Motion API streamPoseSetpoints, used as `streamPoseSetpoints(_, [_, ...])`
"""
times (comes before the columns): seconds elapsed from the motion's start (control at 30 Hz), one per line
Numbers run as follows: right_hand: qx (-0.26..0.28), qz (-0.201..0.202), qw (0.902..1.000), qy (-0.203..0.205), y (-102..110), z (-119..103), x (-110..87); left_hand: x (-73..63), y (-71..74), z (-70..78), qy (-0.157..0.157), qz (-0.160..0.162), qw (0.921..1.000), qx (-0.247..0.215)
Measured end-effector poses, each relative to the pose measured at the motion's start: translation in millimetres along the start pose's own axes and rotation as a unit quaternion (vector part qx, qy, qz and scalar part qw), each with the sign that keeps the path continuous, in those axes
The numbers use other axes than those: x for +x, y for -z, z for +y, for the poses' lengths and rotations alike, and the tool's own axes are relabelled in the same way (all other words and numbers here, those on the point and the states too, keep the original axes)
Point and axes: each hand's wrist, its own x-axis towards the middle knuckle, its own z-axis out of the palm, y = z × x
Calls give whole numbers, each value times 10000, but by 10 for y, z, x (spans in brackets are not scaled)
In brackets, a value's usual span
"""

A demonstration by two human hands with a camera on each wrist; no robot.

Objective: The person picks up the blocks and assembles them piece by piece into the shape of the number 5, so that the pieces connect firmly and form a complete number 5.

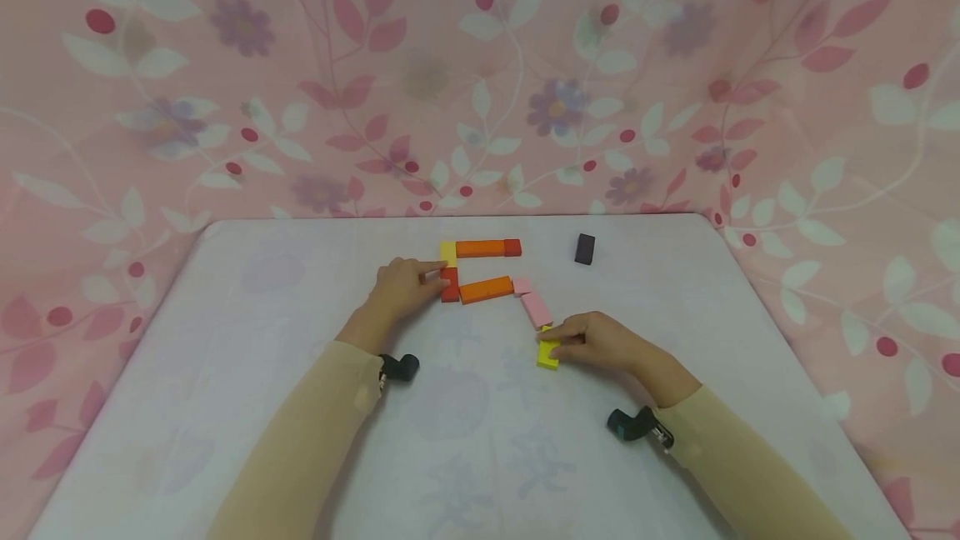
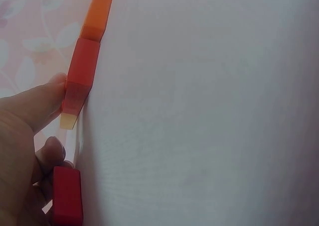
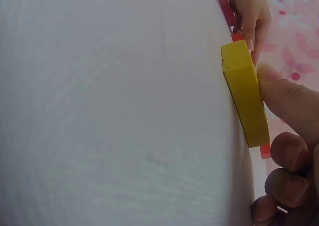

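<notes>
My right hand [image 1: 606,342] pinches a yellow block [image 1: 548,357] at the lower end of a row. That block fills the middle of the right wrist view, thumb against its side and other fingers curled. Thumb and index finger of my left hand [image 1: 403,288] hold a red block [image 1: 450,288], below another yellow block [image 1: 448,253]. In the left wrist view a second red block [image 2: 68,196] is by the curled lower fingers; I cannot tell whether they grip it. Orange blocks [image 1: 486,290] lie right of the red one, then a small pink block [image 1: 521,287] and a longer pink block [image 1: 536,310].
At the far side, an orange bar [image 1: 480,249] with a small red block [image 1: 513,247] at its end extends right from the yellow block. A black block [image 1: 585,249] stands apart to the right. A floral curtain [image 1: 480,90] borders the white table [image 1: 225,357].
</notes>
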Motion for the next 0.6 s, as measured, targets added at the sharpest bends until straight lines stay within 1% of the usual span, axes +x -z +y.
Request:
streamPoseSetpoints(0.43, [75,-66,9999,61,-1,-28,10,-20,22,23,-1,-15,10000,19])
streamPoseSetpoints(0.6, [49,-9,10000,59,-9,-29,12,-17,21,21,-19,7,10000,19])
